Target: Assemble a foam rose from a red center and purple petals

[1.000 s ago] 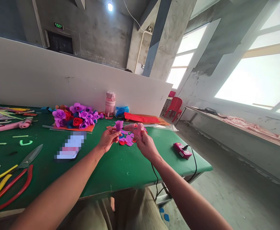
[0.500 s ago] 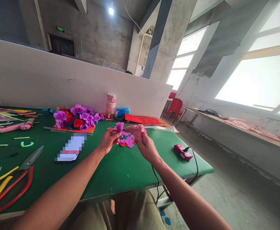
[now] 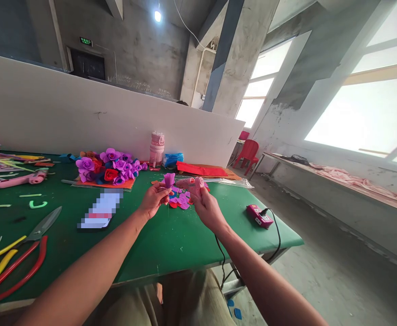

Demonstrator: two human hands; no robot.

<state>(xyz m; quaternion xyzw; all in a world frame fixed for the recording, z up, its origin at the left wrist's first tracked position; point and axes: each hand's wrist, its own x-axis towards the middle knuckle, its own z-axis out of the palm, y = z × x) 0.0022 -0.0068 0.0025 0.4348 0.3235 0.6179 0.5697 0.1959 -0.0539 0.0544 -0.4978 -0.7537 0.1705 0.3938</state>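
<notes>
Between the fingers of my left hand [image 3: 155, 198] is a small purple paper flower [image 3: 169, 180], held upright. My right hand [image 3: 208, 206] is wrapped round the handle of a pink glue gun [image 3: 198, 182], its nozzle pointing left toward the flower. Whether the nozzle touches the flower I cannot tell. Below and behind both hands lie loose purple, red and blue petals [image 3: 182, 200] on the green table [image 3: 157, 244]. A black cord hangs below my right forearm.
Finished flowers [image 3: 112, 167] are heaped at the back left, near a pink bottle [image 3: 156, 151]. A phone [image 3: 99, 210], large scissors [image 3: 38, 235] and a second pink glue gun [image 3: 20, 179] lie to the left. A power strip [image 3: 259, 216] with a plugged cord sits right.
My right hand and the glue gun stay almost in place, with only a very slight shift. The flower in my left hand has barely moved.
</notes>
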